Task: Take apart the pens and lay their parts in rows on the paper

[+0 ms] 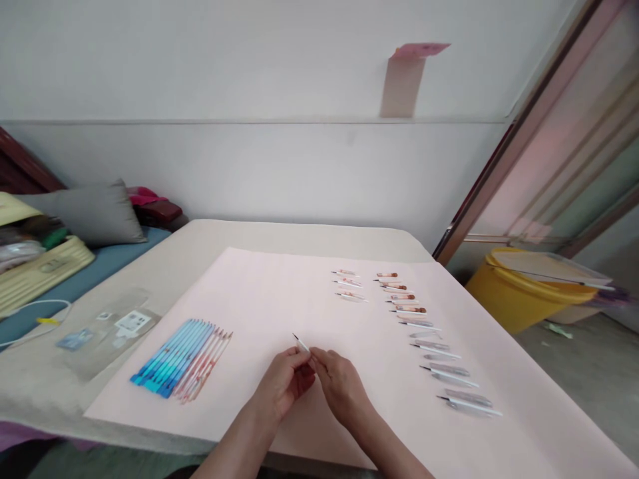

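Note:
A slim white pen refill (301,343) with a dark tip points up and left between my two hands. My left hand (285,378) pinches it with thumb and fingers, its other fingers curled below. Close against it, my right hand (339,382) has its fingertips closed at the refill's lower end, which they hide. Left of my hands lies a row of blue pen barrels (174,356), with several pink-and-white ones (204,366) beside them. To the right, white refills (444,378) lie in a slanting column next to clear, greyish pen parts (446,367).
Further back lie three small pen pieces (349,283) and several brown-ended ones (399,297). A pale sheet (264,286) covers the table. Clear plastic packaging (120,326) lies at left, near a grey cushion (90,213). A yellow bin (509,293) stands at right.

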`<state>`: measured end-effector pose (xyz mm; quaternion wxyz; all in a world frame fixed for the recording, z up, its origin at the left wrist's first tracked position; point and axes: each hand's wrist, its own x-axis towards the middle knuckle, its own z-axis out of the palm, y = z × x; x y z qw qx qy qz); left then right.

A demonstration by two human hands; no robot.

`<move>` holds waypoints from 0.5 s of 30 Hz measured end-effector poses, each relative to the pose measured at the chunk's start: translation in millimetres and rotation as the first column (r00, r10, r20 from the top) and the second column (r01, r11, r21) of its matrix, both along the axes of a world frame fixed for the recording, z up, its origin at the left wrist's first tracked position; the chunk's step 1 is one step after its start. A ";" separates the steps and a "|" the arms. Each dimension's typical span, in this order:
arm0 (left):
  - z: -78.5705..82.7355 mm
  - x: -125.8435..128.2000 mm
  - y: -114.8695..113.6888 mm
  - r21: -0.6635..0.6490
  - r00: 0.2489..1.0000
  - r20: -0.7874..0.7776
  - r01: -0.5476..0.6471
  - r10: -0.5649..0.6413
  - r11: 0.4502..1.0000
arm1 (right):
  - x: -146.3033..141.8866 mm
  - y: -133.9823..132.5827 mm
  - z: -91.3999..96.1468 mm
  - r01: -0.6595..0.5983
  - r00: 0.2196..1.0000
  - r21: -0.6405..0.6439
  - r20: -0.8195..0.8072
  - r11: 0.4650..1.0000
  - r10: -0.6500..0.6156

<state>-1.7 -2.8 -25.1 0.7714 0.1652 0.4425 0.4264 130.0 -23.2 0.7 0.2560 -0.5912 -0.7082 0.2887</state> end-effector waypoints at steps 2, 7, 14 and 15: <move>-3.8 0.9 -0.8 0.004 1.000 0.004 -0.010 0.010 1.000 | -1.4 -1.2 -1.1 0.009 0.998 0.010 0.060 1.000 -0.009; -5.2 2.7 -2.3 0.045 0.999 0.010 -0.042 0.042 0.998 | -4.1 -1.4 -2.0 -0.003 0.996 0.042 0.090 0.999 -0.001; 0.8 0.7 3.6 0.045 0.989 -0.046 -0.136 0.138 0.990 | -3.2 -2.7 -1.2 0.019 0.996 -0.007 -0.082 1.000 -0.019; 3.2 -2.1 6.2 0.049 0.985 -0.045 -0.166 0.168 0.985 | -2.6 -2.5 -0.8 0.025 0.992 -0.016 -0.127 1.000 -0.027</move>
